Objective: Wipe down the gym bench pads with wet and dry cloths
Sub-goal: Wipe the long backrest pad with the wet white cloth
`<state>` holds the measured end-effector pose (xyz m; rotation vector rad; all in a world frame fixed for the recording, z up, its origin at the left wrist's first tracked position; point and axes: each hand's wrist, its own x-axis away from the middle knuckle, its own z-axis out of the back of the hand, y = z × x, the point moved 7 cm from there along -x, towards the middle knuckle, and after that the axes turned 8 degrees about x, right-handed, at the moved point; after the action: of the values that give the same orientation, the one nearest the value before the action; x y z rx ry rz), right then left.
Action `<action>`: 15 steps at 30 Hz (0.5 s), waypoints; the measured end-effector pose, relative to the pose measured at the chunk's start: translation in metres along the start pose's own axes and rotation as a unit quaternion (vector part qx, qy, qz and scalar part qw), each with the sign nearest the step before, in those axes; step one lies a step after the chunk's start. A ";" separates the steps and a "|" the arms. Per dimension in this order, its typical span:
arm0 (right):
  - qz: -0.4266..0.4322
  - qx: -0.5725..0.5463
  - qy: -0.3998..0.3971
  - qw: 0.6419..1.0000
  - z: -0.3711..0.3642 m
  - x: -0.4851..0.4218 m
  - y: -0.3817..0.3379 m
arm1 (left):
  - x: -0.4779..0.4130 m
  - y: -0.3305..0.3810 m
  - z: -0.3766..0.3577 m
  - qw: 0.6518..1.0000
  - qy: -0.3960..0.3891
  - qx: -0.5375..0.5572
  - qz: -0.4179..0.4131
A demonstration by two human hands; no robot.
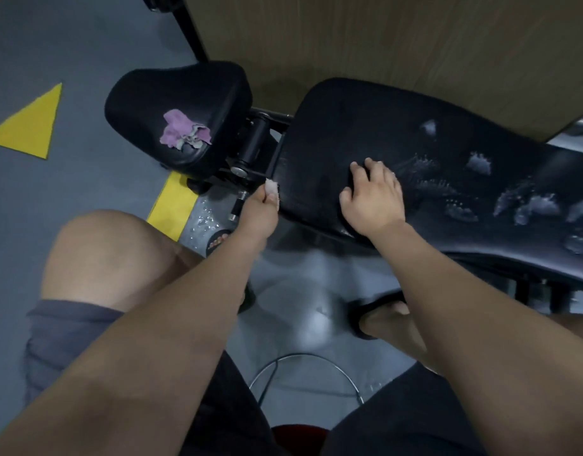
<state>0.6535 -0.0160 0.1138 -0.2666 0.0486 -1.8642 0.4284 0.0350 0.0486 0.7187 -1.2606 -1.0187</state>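
A long black bench pad (349, 126) runs from the centre to the right, with white soapy smears (474, 189) on its right half. My right hand (372, 195) rests on this pad with fingers spread and slightly bent. My left hand (258, 212) grips a small pale cloth (272, 189) against the pad's near left corner. A smaller black seat pad (184, 93) lies to the left, and a crumpled purple cloth (184, 131) sits on it.
A black hinge and metal pin (247, 166) join the two pads. Grey floor with yellow markings (30, 126) and water drops (203, 222) lies below. My knees and sandalled feet are under the bench. A brown wall panel (382, 37) stands behind.
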 end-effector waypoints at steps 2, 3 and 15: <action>0.049 0.022 -0.035 0.998 0.011 0.006 0.001 | 0.003 0.003 -0.005 0.999 -0.015 0.042 0.018; 0.073 0.035 -0.044 0.996 0.017 0.012 0.005 | 0.006 0.002 -0.006 0.997 -0.007 0.066 0.031; 0.043 -0.027 -0.049 0.998 0.037 0.089 0.100 | 0.110 -0.034 -0.120 0.993 0.044 0.046 0.104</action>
<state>0.7297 -0.1272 0.1469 -0.3868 0.0427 -1.7645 0.5381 -0.0903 0.0410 0.6795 -1.2834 -0.7565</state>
